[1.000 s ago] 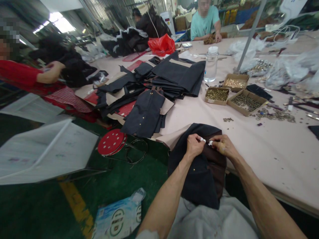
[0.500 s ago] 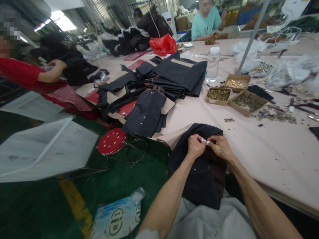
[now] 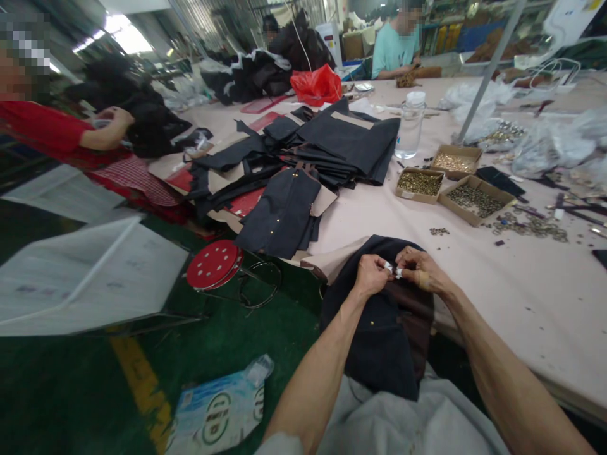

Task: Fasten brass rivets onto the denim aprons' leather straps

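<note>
A dark navy fabric piece (image 3: 374, 357) with a brown side (image 3: 415, 313) drapes from the table edge over my lap. One small brass stud (image 3: 372, 323) shows on its front. Over its upper part, my left hand (image 3: 371, 275) is closed in a pinch, with white wrapping at the fingertips. My right hand (image 3: 421, 268) pinches close beside it, also white at the fingertips, and the two nearly meet. Whatever small thing sits between the fingers is hidden, and I cannot tell whether they grip the fabric itself.
Shallow boxes of small metal fittings (image 3: 420, 183) stand on the table, with loose rings (image 3: 533, 226) nearby. A water bottle (image 3: 410, 126) and stacked dark fabric pieces (image 3: 284, 208) lie farther back. A red stool (image 3: 214, 264) is at left. Co-workers in red (image 3: 42, 136) and teal (image 3: 393, 50) are nearby.
My fingertips have come slightly apart, and the right hand's fingers have lifted and shifted. More of the brown side shows beneath them. The whole view has turned slightly left.
</note>
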Action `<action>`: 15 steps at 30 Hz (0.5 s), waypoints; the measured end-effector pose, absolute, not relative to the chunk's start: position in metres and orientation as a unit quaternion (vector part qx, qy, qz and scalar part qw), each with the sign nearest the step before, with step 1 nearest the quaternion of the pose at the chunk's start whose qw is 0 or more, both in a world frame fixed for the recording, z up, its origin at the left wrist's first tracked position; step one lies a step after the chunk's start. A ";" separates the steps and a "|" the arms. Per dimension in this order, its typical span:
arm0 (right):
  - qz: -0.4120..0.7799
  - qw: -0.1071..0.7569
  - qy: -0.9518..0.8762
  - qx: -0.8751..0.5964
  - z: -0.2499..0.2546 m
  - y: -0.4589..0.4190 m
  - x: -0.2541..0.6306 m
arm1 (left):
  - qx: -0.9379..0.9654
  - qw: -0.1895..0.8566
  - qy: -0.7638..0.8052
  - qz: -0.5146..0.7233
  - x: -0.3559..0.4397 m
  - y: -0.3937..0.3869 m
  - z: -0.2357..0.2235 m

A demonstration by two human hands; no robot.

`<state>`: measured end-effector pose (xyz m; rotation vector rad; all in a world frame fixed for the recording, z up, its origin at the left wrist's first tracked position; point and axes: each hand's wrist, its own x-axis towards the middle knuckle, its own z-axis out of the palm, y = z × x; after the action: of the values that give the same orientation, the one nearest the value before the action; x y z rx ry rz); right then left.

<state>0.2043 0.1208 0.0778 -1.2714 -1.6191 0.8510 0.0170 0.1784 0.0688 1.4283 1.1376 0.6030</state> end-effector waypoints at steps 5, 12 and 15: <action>0.341 0.362 -0.644 -0.581 0.086 0.125 0.201 | 0.584 0.622 0.454 0.257 0.013 0.181 0.072; 0.366 0.377 -0.568 -0.634 0.083 0.127 0.191 | 0.531 0.666 0.446 0.274 0.012 0.180 0.079; 0.394 0.391 -0.547 -0.626 0.081 0.128 0.190 | 0.514 0.670 0.455 0.282 0.015 0.179 0.081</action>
<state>0.1899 0.1276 0.0808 -1.5910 -1.3887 1.0017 0.0151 0.1792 0.0807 1.1583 1.0258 0.6352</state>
